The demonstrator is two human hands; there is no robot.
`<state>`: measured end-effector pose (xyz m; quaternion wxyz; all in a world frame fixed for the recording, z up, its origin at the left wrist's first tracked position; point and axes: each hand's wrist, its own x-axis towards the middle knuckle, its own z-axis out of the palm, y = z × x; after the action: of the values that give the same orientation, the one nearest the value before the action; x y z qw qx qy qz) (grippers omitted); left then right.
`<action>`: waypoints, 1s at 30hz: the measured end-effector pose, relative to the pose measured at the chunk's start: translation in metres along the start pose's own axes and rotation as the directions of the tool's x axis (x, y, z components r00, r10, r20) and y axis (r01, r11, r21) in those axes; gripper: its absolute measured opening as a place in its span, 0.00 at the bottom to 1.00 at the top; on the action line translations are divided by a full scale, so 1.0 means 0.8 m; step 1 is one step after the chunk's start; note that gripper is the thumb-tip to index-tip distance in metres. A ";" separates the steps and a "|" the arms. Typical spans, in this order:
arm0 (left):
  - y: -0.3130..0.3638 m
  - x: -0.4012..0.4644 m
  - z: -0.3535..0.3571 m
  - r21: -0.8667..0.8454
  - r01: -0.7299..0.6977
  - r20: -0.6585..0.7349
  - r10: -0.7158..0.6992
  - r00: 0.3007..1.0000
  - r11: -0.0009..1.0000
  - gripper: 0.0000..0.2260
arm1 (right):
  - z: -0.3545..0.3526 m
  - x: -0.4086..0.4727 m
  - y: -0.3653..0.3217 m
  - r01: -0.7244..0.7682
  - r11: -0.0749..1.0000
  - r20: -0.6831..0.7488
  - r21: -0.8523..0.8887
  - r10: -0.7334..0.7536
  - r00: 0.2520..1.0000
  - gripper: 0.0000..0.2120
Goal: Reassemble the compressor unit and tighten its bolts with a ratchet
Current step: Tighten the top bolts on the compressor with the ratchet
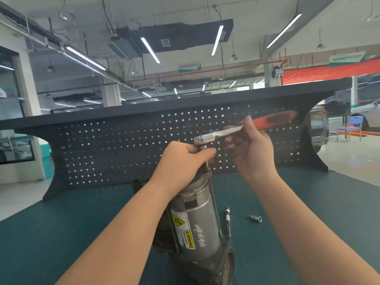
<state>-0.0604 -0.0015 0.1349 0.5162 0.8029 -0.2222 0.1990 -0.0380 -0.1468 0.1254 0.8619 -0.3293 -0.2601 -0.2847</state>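
Left hand (183,159) is curled over the top end of the compressor unit (195,219), which stands upright and slightly tilted on the green worktop (61,233) in front of the dark pegboard (123,145); a yellow warning label faces the camera. Ratchet (242,128) sits with its head directly above the top of the unit, just beside the left fingers, red handle slanting up to the right; right hand (250,147) grips it along the metal shank. On the worktop right of the unit lie a thin hose fitting (227,218) and, further right, a loose socket (256,219), apart from each other.
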 end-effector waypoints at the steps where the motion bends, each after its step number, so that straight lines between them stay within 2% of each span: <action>1: 0.000 -0.002 0.001 0.008 -0.005 0.001 0.005 1.000 1.000 0.15 | 0.002 0.001 0.002 -0.078 0.994 -0.037 0.081 0.082 0.996 0.09; 2: 0.000 -0.002 0.002 0.012 -0.013 0.005 0.013 1.000 1.000 0.16 | 0.005 -0.001 0.003 -0.034 0.997 -0.024 0.062 0.036 0.999 0.09; 3: -0.001 -0.001 0.002 0.000 -0.002 0.009 0.002 1.000 1.000 0.16 | 0.007 -0.005 0.004 0.127 0.991 0.047 -0.039 -0.125 0.991 0.08; 4: 0.000 0.000 0.002 -0.007 0.015 0.015 -0.015 1.000 1.000 0.15 | 0.009 -0.011 0.002 0.387 0.902 0.179 -0.188 -0.356 0.917 0.07; 5: 0.003 0.002 0.001 0.004 0.030 0.019 -0.030 0.999 1.000 0.17 | 0.010 -0.015 0.000 0.665 0.684 0.394 -0.301 -0.545 0.740 0.06; 6: 0.003 0.005 0.001 0.035 0.038 0.022 -0.038 0.999 0.999 0.19 | 0.011 -0.020 -0.004 0.857 0.414 0.618 -0.305 -0.599 0.509 0.06; 7: 0.004 0.007 0.001 0.073 0.053 0.013 -0.054 0.998 0.996 0.21 | 0.011 -0.023 -0.005 0.946 0.192 0.763 -0.261 -0.560 0.324 0.06; 8: 0.002 0.009 -0.001 0.090 0.056 0.007 -0.056 0.998 0.994 0.20 | 0.011 -0.024 -0.004 0.970 0.074 0.826 -0.230 -0.512 0.235 0.07; 9: 0.002 0.008 -0.002 0.095 0.047 0.004 -0.047 0.999 0.994 0.19 | 0.010 -0.024 -0.002 0.970 0.071 0.831 -0.232 -0.503 0.236 0.07; 10: 0.002 0.005 -0.002 0.064 0.027 0.013 -0.028 1.000 0.998 0.17 | 0.008 -0.023 -0.002 0.954 0.145 0.794 -0.264 -0.529 0.300 0.07; 11: 0.005 0.002 -0.001 0.023 0.028 0.021 -0.029 0.999 0.999 0.16 | 0.005 -0.020 -0.002 0.900 0.278 0.695 -0.336 -0.571 0.437 0.07; 12: 0.004 -0.001 0.000 -0.008 0.030 0.026 -0.030 0.999 1.000 0.14 | 0.004 -0.015 -0.005 0.769 0.488 0.507 -0.413 -0.578 0.640 0.07; 13: 0.004 -0.003 0.000 -0.019 0.032 0.025 -0.031 0.999 0.999 0.12 | 0.002 -0.010 -0.007 0.536 0.739 0.243 -0.407 -0.478 0.844 0.07; 14: 0.003 -0.004 0.000 -0.020 0.019 0.027 -0.019 0.999 1.000 0.12 | 0.003 -0.006 -0.008 0.261 0.929 0.019 -0.264 -0.265 0.964 0.08; 15: 0.004 -0.004 0.001 -0.020 0.013 0.027 -0.013 1.000 1.000 0.12 | 0.004 -0.003 -0.006 0.085 0.990 -0.096 -0.113 -0.096 0.991 0.09; 16: 0.002 -0.003 0.001 -0.015 0.012 0.035 -0.012 0.999 1.000 0.12 | 0.006 -0.004 -0.003 0.059 0.996 -0.127 -0.060 -0.066 0.990 0.09; 17: 0.003 -0.001 0.002 -0.011 0.019 0.039 -0.019 0.999 1.000 0.13 | 0.009 -0.009 -0.001 0.155 0.983 -0.085 -0.100 -0.163 0.983 0.09; 18: 0.002 0.001 0.003 -0.007 0.023 0.041 -0.022 0.999 1.000 0.13 | 0.012 -0.015 -0.003 0.355 0.908 0.047 -0.223 -0.354 0.934 0.08; 19: 0.002 0.001 0.006 0.003 0.028 0.026 -0.028 0.999 1.000 0.13 | 0.013 -0.021 -0.004 0.614 0.690 0.279 -0.384 -0.547 0.789 0.07; 20: 0.002 0.001 0.008 0.028 0.030 0.010 -0.030 0.999 0.999 0.14 | 0.016 -0.027 -0.008 0.808 0.377 0.549 -0.453 -0.596 0.586 0.07; 21: 0.001 0.003 0.010 0.042 0.050 -0.001 -0.050 0.999 0.998 0.17 | 0.016 -0.026 -0.010 0.905 0.093 0.739 -0.415 -0.545 0.395 0.07; 22: 0.000 0.005 0.011 0.046 0.073 0.001 -0.073 0.997 0.996 0.20 | 0.016 -0.026 -0.009 0.936 -0.064 0.831 -0.347 -0.484 0.276 0.07; 23: 0.000 0.005 0.009 0.049 0.069 -0.002 -0.069 0.998 0.996 0.24 | 0.018 -0.028 -0.009 0.939 -0.077 0.844 -0.336 -0.468 0.264 0.07; 24: 0.001 0.004 0.008 0.049 0.076 -0.006 -0.076 0.997 0.996 0.26 | 0.015 -0.028 -0.007 0.929 -0.026 0.814 -0.368 -0.492 0.309 0.08; 25: 0.003 0.002 0.007 0.045 0.058 -0.011 -0.057 0.998 0.997 0.25 | 0.012 -0.026 -0.007 0.902 0.091 0.746 -0.421 -0.531 0.402 0.07; 26: 0.002 0.000 0.004 0.021 0.040 -0.004 -0.040 0.999 0.999 0.20 | 0.007 -0.022 -0.006 0.842 0.258 0.621 -0.474 -0.580 0.527 0.06; 27: 0.003 -0.001 0.003 -0.013 0.025 0.003 -0.024 1.000 1.000 0.14 | 0.001 -0.019 -0.007 0.736 0.446 0.436 -0.509 -0.604 0.667 0.06; 28: 0.004 -0.002 0.003 -0.030 0.020 0.012 -0.020 1.000 0.999 0.12 | -0.003 -0.012 -0.008 0.535 0.702 0.202 -0.471 -0.504 0.840 0.07; 29: 0.004 -0.002 0.004 -0.027 0.019 0.023 -0.018 1.000 0.999 0.14 | -0.004 -0.006 -0.010 0.303 0.883 0.014 -0.357 -0.320 0.947 0.10; 30: 0.001 -0.001 0.005 -0.016 0.015 0.033 -0.014 0.999 1.000 0.15 | -0.008 0.000 -0.003 0.108 0.978 -0.093 -0.181 -0.126 0.988 0.13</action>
<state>-0.0608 -0.0057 0.1333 0.5205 0.8033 -0.2265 0.1804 -0.0380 -0.1532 0.1220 0.8237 -0.3727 -0.2079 -0.3734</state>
